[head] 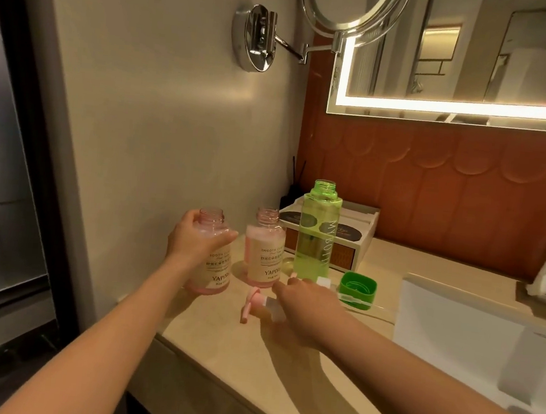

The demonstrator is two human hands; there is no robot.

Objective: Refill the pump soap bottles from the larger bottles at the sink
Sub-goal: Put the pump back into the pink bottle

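Pink plastic pump head [252, 300] lies on the beige stone table [217, 351], partly hidden under the right hand [304, 298]; if this hand holds it, I cannot tell. The left hand [194, 243] grips a small pink uncapped bottle [219, 270] with cream label near the table's left edge. A second pink bottle [263, 256] and a tall green open bottle [317, 231] stand beside. The white sink [453, 324] is cut off at right.

We find open countertop [232, 370] nearest us. Further in, the left pink bottle [219, 268], right pink bottle [265, 253], green bottle [317, 234] and amenity box [362, 249] crowd the wall [172, 130] corner. A pump head [254, 300] and green cap [357, 286] lie beside the basin [453, 324].
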